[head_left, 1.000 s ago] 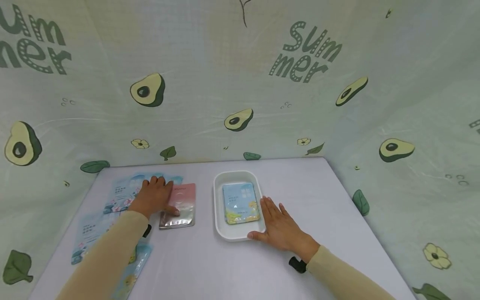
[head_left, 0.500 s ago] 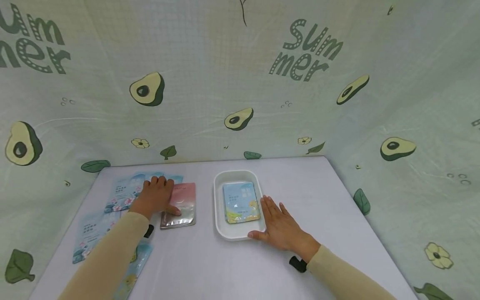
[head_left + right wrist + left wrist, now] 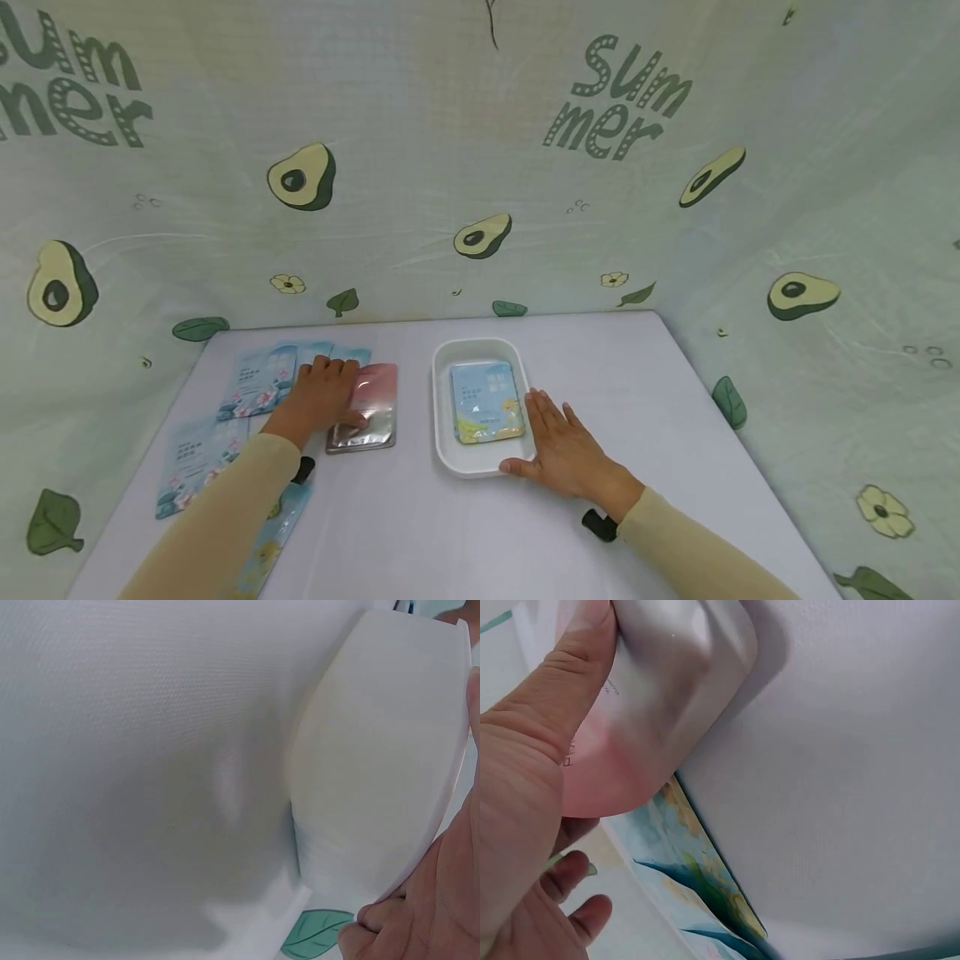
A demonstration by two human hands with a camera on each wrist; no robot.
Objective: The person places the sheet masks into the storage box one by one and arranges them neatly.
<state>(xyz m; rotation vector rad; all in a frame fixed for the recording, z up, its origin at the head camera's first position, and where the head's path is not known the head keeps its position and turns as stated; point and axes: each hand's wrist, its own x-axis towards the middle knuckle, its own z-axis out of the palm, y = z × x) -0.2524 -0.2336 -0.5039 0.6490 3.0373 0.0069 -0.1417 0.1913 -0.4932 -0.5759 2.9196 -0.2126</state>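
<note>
Pinching a pink-and-silver sachet (image 3: 381, 408) in the left hand (image 3: 318, 400), with thumb across its face, just left of the white tray (image 3: 444, 425). Resting the right hand (image 3: 566, 454), fingers straight, against the tray's right rim, with thumb at its near corner. Within the tray, a blue-and-yellow sachet (image 3: 483, 403). Farther left of the tray, blue flower-print sachets (image 3: 258, 383). Behind the tray, an avocado-print cloth (image 3: 405, 267).

cloth (image 3: 420, 108): "SUMMER" right, same word left, cut off | pink packet (image 3: 377, 398): "P", rest unclear | blue packets (image 3: 258, 385): small print, illegible
</note>
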